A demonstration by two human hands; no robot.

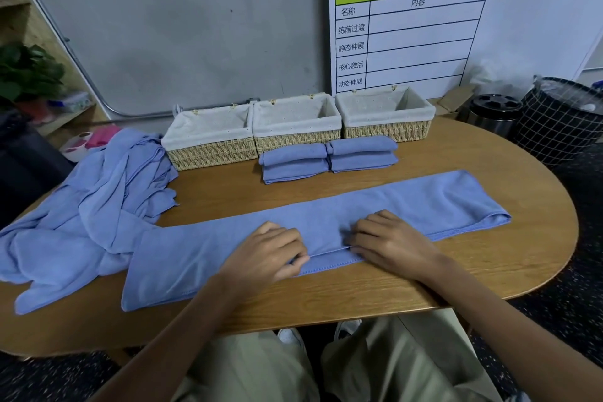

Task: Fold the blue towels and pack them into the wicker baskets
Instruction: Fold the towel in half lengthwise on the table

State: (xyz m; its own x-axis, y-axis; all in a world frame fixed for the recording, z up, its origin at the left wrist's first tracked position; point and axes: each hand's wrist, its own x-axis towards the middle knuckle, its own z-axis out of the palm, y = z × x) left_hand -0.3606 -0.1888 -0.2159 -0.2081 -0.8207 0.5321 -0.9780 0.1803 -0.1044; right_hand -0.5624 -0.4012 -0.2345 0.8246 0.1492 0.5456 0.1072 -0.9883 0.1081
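Observation:
A blue towel (408,202), folded lengthwise into a long strip, lies across the wooden table (489,271). My left hand (267,253) pinches its near hem at the middle. My right hand (388,240) rests beside it with curled fingers on the same edge. Two stacks of folded blue towels (295,163) (362,153) sit in front of three lined wicker baskets (208,140) (295,127) (386,117), all of which look empty. A heap of unfolded blue towels (91,206) covers the table's left end.
A white schedule board (456,26) leans on the grey wall behind the baskets. A metal bin (494,114) and a black grid hamper (561,121) stand at the right. A plant (29,72) and pink items (94,139) are at the left.

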